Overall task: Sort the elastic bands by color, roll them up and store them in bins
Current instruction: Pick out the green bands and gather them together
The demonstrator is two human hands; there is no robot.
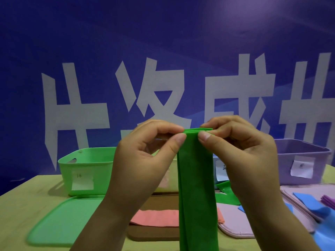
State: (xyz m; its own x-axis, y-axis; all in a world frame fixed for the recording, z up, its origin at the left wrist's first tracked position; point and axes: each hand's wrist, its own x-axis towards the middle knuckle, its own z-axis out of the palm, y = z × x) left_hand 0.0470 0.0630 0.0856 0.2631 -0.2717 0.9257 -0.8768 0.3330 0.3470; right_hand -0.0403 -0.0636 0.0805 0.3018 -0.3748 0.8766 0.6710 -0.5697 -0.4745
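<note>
On the far left of the table [27,192] stands a green bin [85,171] with a white label, and its green lid [65,220] lies flat in front of it. Next comes the left hand [145,156], held up in the air, with thumb and fingers pinching the top left corner of a green band [196,196]. The band is folded over at the top and hangs straight down in the middle, out past the near edge of the view. The right hand [241,151] pinches the top right corner the same way. Under the band, a pink band [155,218] lies flat on a brown lid [154,234]. To the right are a purple bin [299,160], a pale lid [235,223], and blue bands [306,201] with purple bands [329,200] beside them. The job looks only started: no band is rolled yet, and several still lie loose. The hands hide the bins behind them, the insides of the bins do not show, and the labels are too small to read.
</note>
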